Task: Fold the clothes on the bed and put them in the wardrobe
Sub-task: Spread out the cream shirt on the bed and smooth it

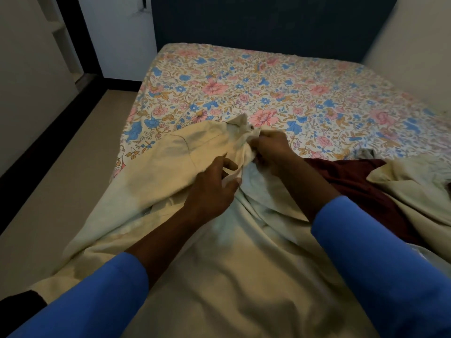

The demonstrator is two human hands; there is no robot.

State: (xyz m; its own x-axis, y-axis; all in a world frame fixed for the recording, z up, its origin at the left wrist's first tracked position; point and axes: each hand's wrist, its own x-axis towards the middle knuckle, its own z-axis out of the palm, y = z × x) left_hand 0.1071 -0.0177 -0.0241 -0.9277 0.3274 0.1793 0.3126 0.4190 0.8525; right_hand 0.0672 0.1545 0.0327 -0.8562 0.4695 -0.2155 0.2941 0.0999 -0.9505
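Pinching a bunched fold of the cream garment (151, 167) near its upper end, my right hand (271, 148) has its fingers (256, 142) curled tight round the cloth. My left hand (211, 191) sits just beside it, thumb and fingers half curled, gripping another fold of the same garment between them. The 2 hands are close together above the middle of the bed (244, 81).

The garment is pale cream, crumpled and not yet folded. It spreads from the bed's near edge up to the middle, and its left side hangs over the bed's left edge. I cannot tell what kind of garment it is. A maroon garment (353, 176) lies just right of my right forearm, its right part covered by a second cream cloth (415, 189) toward the bed's right edge.

Beyond my hands the floral sheet lies open across the whole far half of the bed, up to the dark wall behind it. Beige floor (61, 172) runs along the bed's left edge.
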